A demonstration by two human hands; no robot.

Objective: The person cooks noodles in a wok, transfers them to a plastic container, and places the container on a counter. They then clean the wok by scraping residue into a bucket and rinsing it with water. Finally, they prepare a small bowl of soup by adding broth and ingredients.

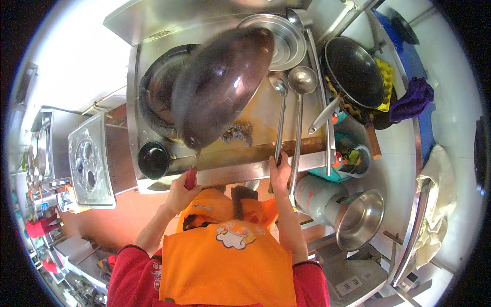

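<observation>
My left hand (184,192) grips the red handle of a dark wok (226,84), which is tilted up on its side over the stove top, its glossy, slightly blurred surface facing me. Partly behind the wok is a round black burner ring (161,96). At the front edge of the counter my right hand (280,170) holds the handle of a metal spoon (279,85), its bowl over the stove top. Just right of it lies a long steel ladle (302,80). A dark grey scouring pad (238,134) sits on the wet surface below the wok.
A small black bowl (153,159) stands at the counter's front left corner, a steel basin (284,42) at the back. To the right are a black frying pan (355,73), a purple cloth (412,99), a gas cylinder (321,197) and a steel bowl (360,220). Several people are far left.
</observation>
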